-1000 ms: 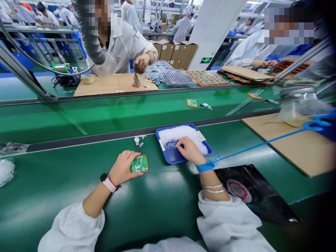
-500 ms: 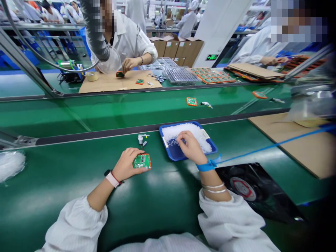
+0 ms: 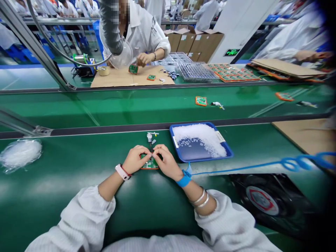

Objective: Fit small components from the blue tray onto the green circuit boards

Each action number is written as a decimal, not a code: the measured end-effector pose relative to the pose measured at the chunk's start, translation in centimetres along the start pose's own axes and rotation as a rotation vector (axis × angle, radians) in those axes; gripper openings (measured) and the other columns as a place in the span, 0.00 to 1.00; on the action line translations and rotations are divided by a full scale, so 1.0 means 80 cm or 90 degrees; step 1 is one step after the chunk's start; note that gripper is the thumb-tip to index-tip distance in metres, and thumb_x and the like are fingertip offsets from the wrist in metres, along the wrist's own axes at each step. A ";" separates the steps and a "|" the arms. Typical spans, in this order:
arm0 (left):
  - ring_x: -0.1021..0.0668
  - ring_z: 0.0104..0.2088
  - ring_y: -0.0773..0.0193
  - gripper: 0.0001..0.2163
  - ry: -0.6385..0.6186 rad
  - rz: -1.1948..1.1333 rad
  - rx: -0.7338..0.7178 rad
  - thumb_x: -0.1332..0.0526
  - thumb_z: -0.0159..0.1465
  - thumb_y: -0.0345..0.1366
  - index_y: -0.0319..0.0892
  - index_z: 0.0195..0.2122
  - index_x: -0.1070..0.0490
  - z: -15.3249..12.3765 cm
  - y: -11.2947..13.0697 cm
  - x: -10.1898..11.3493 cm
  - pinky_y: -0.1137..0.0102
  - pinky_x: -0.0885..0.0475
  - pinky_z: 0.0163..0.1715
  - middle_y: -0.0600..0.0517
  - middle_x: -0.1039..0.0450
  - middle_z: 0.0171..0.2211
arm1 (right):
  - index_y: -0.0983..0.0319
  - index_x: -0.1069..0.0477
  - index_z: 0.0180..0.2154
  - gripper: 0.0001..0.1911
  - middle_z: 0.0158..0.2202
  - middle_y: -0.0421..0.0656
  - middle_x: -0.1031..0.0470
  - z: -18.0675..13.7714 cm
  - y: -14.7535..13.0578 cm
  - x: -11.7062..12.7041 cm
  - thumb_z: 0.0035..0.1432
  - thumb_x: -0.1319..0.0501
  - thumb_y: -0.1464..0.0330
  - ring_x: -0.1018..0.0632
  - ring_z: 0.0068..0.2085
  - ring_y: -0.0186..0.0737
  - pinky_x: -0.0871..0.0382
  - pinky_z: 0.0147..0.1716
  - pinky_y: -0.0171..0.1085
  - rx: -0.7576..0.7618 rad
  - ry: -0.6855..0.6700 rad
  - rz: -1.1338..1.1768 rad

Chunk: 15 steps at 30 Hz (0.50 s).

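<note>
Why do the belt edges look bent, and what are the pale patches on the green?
Head view: the wide lens bows the belt edge; soft glare from lighting lies on the green table; the right border fades to black; the circuit board looks sharp.

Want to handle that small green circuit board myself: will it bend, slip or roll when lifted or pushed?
The circuit board looks like a thin rigid plate, so probably stiff and light. It seems to lie flat on the glossy table, so a push would likely slide it, not roll it. Its tiny parts, fingered by the left hand and right hand, seem fragile.
</note>
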State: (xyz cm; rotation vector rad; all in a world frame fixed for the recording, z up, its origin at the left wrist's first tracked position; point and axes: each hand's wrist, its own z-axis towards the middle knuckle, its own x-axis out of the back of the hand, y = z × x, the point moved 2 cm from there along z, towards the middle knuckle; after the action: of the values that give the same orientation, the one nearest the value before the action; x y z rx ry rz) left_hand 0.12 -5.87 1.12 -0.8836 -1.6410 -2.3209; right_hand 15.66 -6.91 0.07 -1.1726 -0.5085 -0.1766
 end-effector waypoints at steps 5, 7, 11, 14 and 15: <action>0.25 0.35 0.62 0.06 -0.013 0.069 0.019 0.40 0.58 0.29 0.40 0.26 0.27 0.001 -0.002 -0.003 0.66 0.33 0.39 0.51 0.24 0.32 | 0.61 0.37 0.26 0.07 0.34 0.45 0.36 0.002 0.003 -0.004 0.56 0.48 0.74 0.32 0.40 0.40 0.36 0.41 0.41 -0.022 -0.017 -0.021; 0.25 0.35 0.62 0.06 -0.020 0.088 0.029 0.41 0.58 0.29 0.40 0.25 0.27 0.002 -0.002 -0.005 0.66 0.33 0.39 0.51 0.24 0.32 | 0.61 0.38 0.25 0.08 0.33 0.44 0.36 0.003 0.006 -0.006 0.55 0.48 0.75 0.31 0.39 0.39 0.36 0.40 0.40 -0.034 -0.010 -0.026; 0.25 0.34 0.63 0.06 -0.023 0.066 0.036 0.40 0.58 0.28 0.40 0.24 0.28 0.004 -0.001 -0.003 0.67 0.32 0.38 0.51 0.25 0.31 | 0.61 0.37 0.23 0.08 0.32 0.44 0.36 0.004 0.005 -0.005 0.53 0.47 0.75 0.31 0.36 0.38 0.35 0.37 0.38 -0.063 -0.010 -0.025; 0.25 0.35 0.63 0.03 -0.009 0.036 0.023 0.40 0.59 0.32 0.40 0.28 0.29 -0.002 0.000 0.005 0.68 0.32 0.38 0.50 0.26 0.32 | 0.61 0.35 0.25 0.07 0.33 0.44 0.34 0.003 -0.004 0.011 0.55 0.46 0.73 0.30 0.36 0.37 0.35 0.34 0.36 -0.066 0.005 -0.004; 0.26 0.37 0.62 0.03 -0.013 0.042 0.011 0.39 0.58 0.34 0.40 0.31 0.29 -0.005 0.000 0.009 0.68 0.32 0.40 0.50 0.26 0.34 | 0.61 0.35 0.25 0.07 0.34 0.44 0.34 0.003 -0.006 0.022 0.55 0.46 0.72 0.29 0.37 0.37 0.34 0.35 0.37 -0.054 0.029 -0.010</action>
State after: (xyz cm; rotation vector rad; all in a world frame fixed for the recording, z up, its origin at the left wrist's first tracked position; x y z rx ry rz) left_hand -0.58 -6.05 1.42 -0.9471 -1.6110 -2.2586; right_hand 16.97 -6.65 1.33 -1.2445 -0.4738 -0.2391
